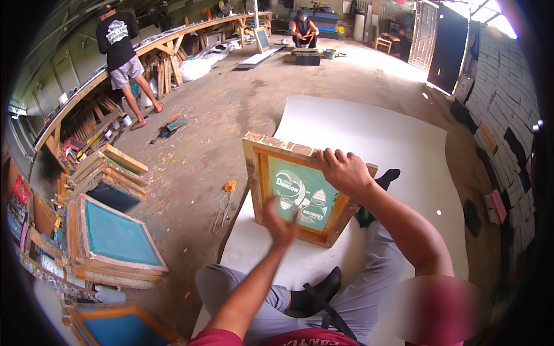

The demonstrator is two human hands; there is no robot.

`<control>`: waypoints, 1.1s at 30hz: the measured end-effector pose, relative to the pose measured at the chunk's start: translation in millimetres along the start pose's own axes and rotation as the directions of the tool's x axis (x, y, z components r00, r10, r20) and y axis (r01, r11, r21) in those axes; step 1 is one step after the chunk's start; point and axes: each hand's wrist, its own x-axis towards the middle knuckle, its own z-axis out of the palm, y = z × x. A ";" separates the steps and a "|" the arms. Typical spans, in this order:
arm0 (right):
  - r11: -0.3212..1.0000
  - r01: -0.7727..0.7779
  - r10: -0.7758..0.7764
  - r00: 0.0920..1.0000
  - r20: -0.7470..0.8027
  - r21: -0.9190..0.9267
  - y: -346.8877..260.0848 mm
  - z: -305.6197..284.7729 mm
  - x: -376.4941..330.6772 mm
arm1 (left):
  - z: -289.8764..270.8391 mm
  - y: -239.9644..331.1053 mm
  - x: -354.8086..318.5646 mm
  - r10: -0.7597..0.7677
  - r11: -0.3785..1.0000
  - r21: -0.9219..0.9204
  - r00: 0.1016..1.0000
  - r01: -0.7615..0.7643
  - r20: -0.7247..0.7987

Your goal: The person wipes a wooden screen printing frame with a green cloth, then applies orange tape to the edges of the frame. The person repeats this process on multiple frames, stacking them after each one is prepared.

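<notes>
A wooden-framed printing screen point(310, 185) stands tilted on edge on the white sheet in front of me. Its green mesh carries white lettering and leaf-like shapes. My right hand point(346, 172) is closed over the top rail near its right corner, holding the frame up. My left hand point(280, 224) is in front of the lower left of the mesh, its fingers and thumb apart and nothing held. Whether its fingertips touch the mesh I cannot tell.
I sit on a large white sheet point(369, 124). At left, several more screens point(122, 233) lie stacked. An orange object with a cord point(229, 186) lies on the floor. One person point(120, 49) stands at a long workbench point(190, 27); another point(303, 29) crouches at the back.
</notes>
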 end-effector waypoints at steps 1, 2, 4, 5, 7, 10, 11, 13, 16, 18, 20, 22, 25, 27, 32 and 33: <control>1.000 -0.008 0.008 0.999 -0.033 0.000 -3.4 -0.8 -2.4 | -20.0 -19.3 19.8 -0.070 0.994 0.078 0.995 0.076 -0.070; 1.000 -0.023 0.024 0.999 -0.035 0.013 -7.0 -3.7 -7.2 | -33.1 -25.6 45.7 -0.181 0.980 0.055 0.969 0.192 -0.166; 0.998 -0.051 0.053 0.997 -0.063 0.036 -11.5 -11.5 -6.8 | -53.1 -71.1 84.8 -0.399 0.884 -0.296 0.914 0.363 -0.069; 0.998 -0.062 0.064 0.995 -0.077 0.028 -13.2 -11.4 -8.8 | -50.6 -85.4 94.5 -0.434 0.854 -0.308 0.901 0.419 0.023; 0.996 -0.082 0.084 0.988 -0.129 0.022 -19.8 -13.4 -9.8 | -52.4 -108.2 119.2 -0.480 0.800 -0.305 0.857 0.516 0.189; 0.985 -0.150 0.165 0.964 -0.210 0.082 -38.2 -18.6 -16.9 | -44.7 -129.7 136.0 -0.518 0.699 -0.277 0.734 0.660 0.440; 0.980 -0.164 0.187 0.948 -0.258 0.109 -47.0 -23.1 -20.0 | -43.1 -133.4 135.4 -0.528 0.699 -0.295 0.749 0.651 0.400; 0.938 -0.161 0.278 0.878 -0.390 0.306 -76.6 -30.9 -45.2 | -36.1 -135.9 129.0 -0.548 0.699 -0.329 0.771 0.635 0.326; 0.857 -0.335 0.501 0.721 -0.480 0.391 -125.7 -15.1 -113.6 | -33.1 -109.7 128.1 -0.517 0.713 -0.364 0.800 0.599 0.305; 0.480 -0.577 0.851 0.489 -0.192 0.661 -161.9 23.5 -156.6 | -34.9 -97.3 130.2 -0.503 0.716 -0.377 0.808 0.588 0.306; 0.027 -0.708 0.931 0.275 0.239 0.706 -185.0 32.5 -156.1 | -44.5 -103.3 128.0 -0.519 0.711 -0.360 0.796 0.604 0.311; -0.137 -0.741 0.904 0.177 0.388 0.658 -194.0 42.1 -152.0 | -47.3 -102.4 127.6 -0.548 0.731 -0.296 0.788 0.615 0.282; -0.005 -0.709 0.957 0.202 0.210 0.705 -198.6 89.6 -159.2 | -51.0 -100.9 128.7 -0.565 0.723 -0.277 0.772 0.633 0.291; -0.026 -0.674 0.957 0.196 0.213 0.739 -194.5 100.7 -155.7 | -61.4 -109.7 124.4 -0.562 0.719 -0.289 0.774 0.632 0.293; 0.169 -0.680 0.960 0.279 0.038 0.713 -164.3 132.6 -149.2 | -84.1 -81.0 121.0 -0.496 0.787 -0.313 0.847 0.532 0.192; 0.183 -0.658 0.957 0.290 0.022 0.731 -161.7 133.0 -138.6 | -94.8 -75.9 123.7 -0.472 0.813 -0.310 0.870 0.493 0.143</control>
